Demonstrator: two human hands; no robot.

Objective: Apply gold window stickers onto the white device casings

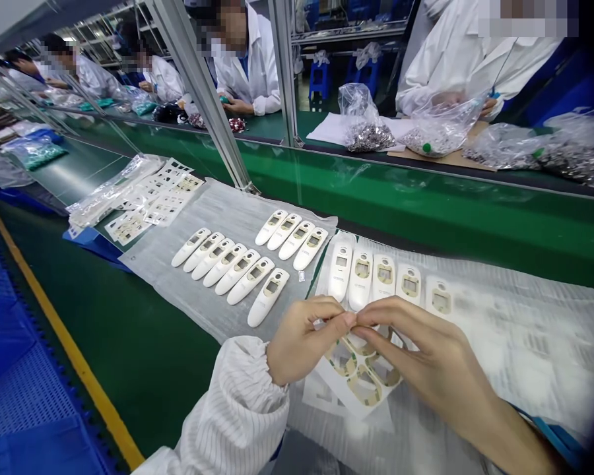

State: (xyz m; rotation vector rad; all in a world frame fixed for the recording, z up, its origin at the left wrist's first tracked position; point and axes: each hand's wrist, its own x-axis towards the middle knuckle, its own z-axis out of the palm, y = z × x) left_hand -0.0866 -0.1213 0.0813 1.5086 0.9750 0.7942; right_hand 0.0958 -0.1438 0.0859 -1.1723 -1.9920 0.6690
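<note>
In front of me is a sheet of tan, ring-shaped adhesive stickers (364, 390) on a white backing, tilted below my fingers. My left hand (307, 338) is closed, thumb and forefinger pinching the sheet's upper part. Fingertip to fingertip with it, my right hand (426, 353) pinches at the same spot; the exact point of grip is hidden. Just beyond my fingers stands a row of white plastic housings (362, 280) with small windows, several with tan rings round them. More white housings (268, 297) lie in two rows to the left.
Stacked sticker sheets (171, 191) lie at the far left of the grey mat (178, 290). A metal post (205, 99) and a green ledge (376, 191) bound the bench. Beyond are bags of metal parts (369, 135) and co-workers in white coats (260, 59). Blue crates (24, 382) stand lower left.
</note>
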